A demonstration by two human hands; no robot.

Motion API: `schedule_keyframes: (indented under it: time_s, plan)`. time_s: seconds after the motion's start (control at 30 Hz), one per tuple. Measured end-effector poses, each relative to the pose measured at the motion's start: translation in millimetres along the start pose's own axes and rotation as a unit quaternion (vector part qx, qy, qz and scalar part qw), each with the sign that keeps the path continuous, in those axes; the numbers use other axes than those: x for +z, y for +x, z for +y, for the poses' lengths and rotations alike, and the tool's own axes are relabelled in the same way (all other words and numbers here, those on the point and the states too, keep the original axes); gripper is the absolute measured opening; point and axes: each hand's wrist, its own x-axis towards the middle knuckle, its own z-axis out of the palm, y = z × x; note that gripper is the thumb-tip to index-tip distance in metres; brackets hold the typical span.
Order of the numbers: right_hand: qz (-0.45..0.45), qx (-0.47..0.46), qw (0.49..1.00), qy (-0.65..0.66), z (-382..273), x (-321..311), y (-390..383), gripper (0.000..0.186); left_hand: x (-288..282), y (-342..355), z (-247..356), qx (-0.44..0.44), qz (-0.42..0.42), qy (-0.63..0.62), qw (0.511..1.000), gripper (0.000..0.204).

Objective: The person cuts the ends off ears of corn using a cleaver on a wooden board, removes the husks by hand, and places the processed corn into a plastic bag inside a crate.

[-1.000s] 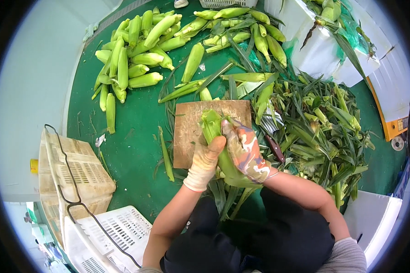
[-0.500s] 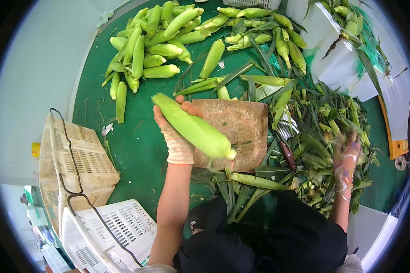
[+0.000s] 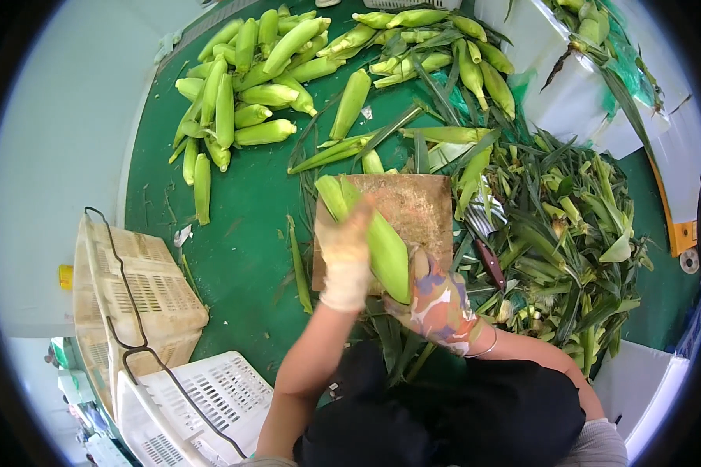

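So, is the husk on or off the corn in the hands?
On: green husk wraps the part of the corn in view, and no kernels show.

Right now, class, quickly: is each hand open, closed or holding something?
Left hand: closed on a corn ear, though blurred.
Right hand: at the ear's lower end; whether closed cannot be told.

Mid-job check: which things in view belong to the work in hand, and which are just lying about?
In the work:
ear of corn, at the left hand and right hand
board beneath
probably the corn pile and husk pile

Apparently just lying about:
knife, untouched
yellowed crate
white crate
white scrap
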Motion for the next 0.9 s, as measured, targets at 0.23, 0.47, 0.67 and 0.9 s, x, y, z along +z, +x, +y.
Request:
schedule_keyframes:
  time_s: [0.23,0.47,0.67,0.9]
  plan:
    - [0.082,-0.088,0.991,-0.057,17,25,-29,0.074,-104,116,-47,-0.162,-0.039,-0.159,0.973,0.042]
    - [0.101,-0.131,0.973,-0.159,12,31,-1,0.077,-39,-37,-28,-0.289,-0.111,-0.276,0.910,0.080]
    - [0.083,-0.312,0.946,0.020,-34,8,-7,0.054,-67,-5,-38,-0.398,-0.185,-0.489,0.754,0.071]
    - [0.023,-0.127,0.976,-0.176,81,-25,131,0.065,-54,-26,-45,-0.449,-0.323,-0.300,0.777,0.084]
